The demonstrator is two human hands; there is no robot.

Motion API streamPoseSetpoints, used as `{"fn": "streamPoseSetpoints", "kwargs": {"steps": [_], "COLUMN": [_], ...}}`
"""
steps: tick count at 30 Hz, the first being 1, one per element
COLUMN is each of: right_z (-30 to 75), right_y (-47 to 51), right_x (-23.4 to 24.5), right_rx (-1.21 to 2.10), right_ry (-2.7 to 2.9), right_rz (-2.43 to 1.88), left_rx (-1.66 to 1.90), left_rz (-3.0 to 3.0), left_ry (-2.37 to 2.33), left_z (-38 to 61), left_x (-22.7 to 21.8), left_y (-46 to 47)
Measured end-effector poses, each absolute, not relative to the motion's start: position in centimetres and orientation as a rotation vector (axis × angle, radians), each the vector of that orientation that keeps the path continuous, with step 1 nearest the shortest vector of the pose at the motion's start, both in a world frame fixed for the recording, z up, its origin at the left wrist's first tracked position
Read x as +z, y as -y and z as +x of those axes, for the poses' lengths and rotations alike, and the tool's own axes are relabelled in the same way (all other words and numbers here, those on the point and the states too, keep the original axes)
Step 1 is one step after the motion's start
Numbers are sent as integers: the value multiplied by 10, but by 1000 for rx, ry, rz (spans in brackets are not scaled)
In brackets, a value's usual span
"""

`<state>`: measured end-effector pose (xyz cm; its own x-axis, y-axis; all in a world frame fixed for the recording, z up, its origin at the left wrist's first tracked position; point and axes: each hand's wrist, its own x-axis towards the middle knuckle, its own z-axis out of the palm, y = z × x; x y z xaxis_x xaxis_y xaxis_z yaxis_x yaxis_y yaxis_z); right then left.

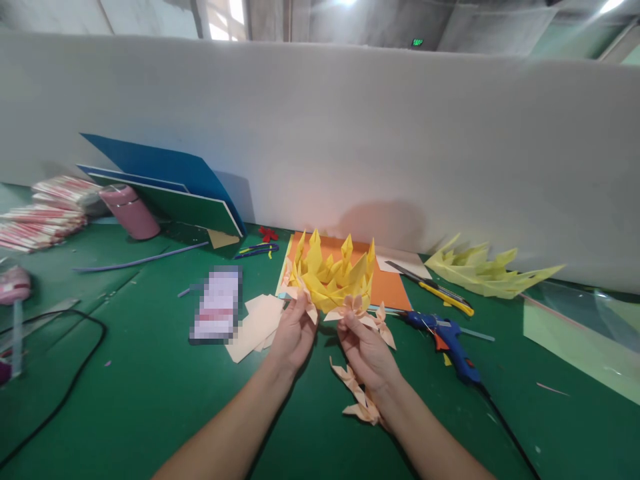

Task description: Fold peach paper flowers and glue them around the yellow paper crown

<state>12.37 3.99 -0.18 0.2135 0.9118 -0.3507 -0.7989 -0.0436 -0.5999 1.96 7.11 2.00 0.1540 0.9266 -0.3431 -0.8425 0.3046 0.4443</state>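
Note:
A yellow folded-paper ring with upright points, like a lotus or crown (333, 277), is in front of me at the middle of the table. At its lower left edge, my left hand (295, 333) pinches a peach paper flower (306, 300). My right hand (367, 350) pinches another peach flower (353, 305) at the ring's front. Whether these flowers are fixed to the yellow paper, I cannot tell. One more peach flower (383, 327) shows just right of my right fingers. Several peach folded pieces (363, 407) lie beside and partly behind my right wrist.
A blue glue gun (453, 343) lies at right, its cord running forward. Behind it are a yellow utility knife (445, 297) and a pale yellow paper lotus (493, 267). At left lie a phone (217, 303), peach sheets (255, 327) and a pink bottle (131, 213). Orange paper (393, 288) lies behind the ring.

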Motion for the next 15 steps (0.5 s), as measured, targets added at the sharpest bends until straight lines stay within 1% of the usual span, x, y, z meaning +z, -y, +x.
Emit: {"fn": "streamPoseSetpoints", "kwargs": {"steps": [15], "right_z": [122], "right_y": [-39], "right_x": [8], "right_rx": [1420], "right_ry": [161], "right_rz": [-830], "left_rx": [1299], "left_rz": [145], "left_ry": [-608], "left_z": [18], "left_x": [16], "left_y": [-73]}}
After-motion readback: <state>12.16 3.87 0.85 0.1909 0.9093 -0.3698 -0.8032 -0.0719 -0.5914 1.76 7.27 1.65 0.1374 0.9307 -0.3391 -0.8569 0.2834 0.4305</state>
